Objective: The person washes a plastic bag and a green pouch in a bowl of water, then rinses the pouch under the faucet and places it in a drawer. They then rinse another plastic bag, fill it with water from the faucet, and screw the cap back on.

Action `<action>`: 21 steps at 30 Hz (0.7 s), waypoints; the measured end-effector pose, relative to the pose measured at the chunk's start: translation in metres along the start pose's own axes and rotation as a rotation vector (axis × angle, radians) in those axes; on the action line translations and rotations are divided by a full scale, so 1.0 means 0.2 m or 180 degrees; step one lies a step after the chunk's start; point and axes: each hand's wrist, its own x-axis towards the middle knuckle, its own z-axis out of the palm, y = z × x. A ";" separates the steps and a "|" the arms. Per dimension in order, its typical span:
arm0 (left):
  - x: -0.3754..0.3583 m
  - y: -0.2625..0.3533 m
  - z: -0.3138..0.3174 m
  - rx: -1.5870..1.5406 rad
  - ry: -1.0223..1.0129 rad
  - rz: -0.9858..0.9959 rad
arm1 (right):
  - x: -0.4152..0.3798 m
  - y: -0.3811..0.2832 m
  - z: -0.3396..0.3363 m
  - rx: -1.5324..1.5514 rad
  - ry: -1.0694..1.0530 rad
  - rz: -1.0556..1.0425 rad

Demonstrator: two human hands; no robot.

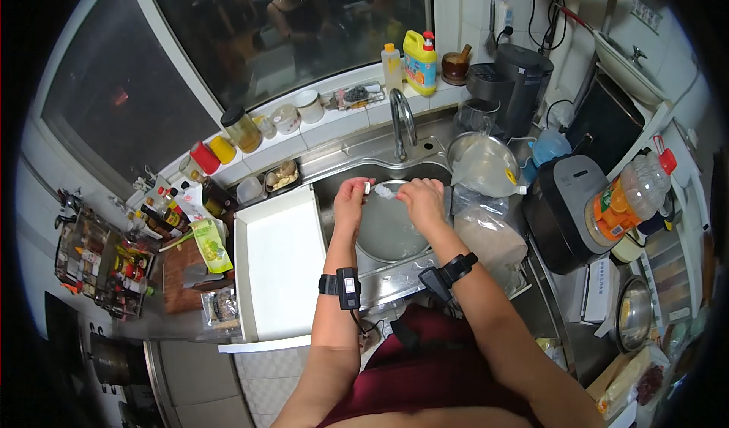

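Over the sink, my left hand [352, 198] is closed, its fingers pinched on a small white piece [367, 189]. Close by on the right, my right hand [422, 200] is closed on a whitish, crumpled-looking item [385, 192], too small to identify. The two held things are near each other with a small gap between them. Below both hands, a round metal basin [391, 234] with cloudy liquid sits in the sink. The curved faucet [402, 124] rises behind the hands.
Left of the sink lies a white drawer-like tray [279, 276]. A strainer bowl [486, 162] and plastic bags [486, 234] are at the right, beside a black appliance [566, 215]. Bottles and jars line the windowsill, including a yellow detergent bottle [420, 67].
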 end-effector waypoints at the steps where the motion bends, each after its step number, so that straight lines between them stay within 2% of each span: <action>1: 0.00 -0.01 0.01 0.0267 0.0009 0.0093 | 0.00 -0.01 -0.01 -0.0020 -0.0003 -0.0016; 2: 0.00 -0.02 0.02 0.0535 0.0019 0.0188 | 0.00 -0.01 -0.02 -0.0039 -0.0003 -0.0032; 3: 0.00 -0.01 0.03 0.0805 0.0087 -0.0002 | 0.00 -0.01 -0.02 -0.0054 -0.0004 -0.0045; 9: -0.01 -0.01 0.05 0.1370 -0.0148 0.0584 | -0.02 -0.01 -0.01 0.0087 -0.0028 -0.0081; 15: -0.01 0.02 0.03 0.0418 -0.0981 0.0375 | -0.02 0.00 -0.02 0.0094 -0.0161 0.0031; 18: -0.03 0.05 0.08 0.0032 -0.0431 0.0247 | -0.01 0.01 -0.01 0.0106 -0.0183 0.0013; 19: 0.00 -0.01 0.05 0.0906 -0.0202 0.0231 | -0.01 0.01 -0.01 0.0105 -0.0169 -0.0018; 21: 0.02 -0.03 0.02 0.0572 -0.0495 0.0122 | 0.00 0.01 0.00 0.0114 -0.0138 -0.0077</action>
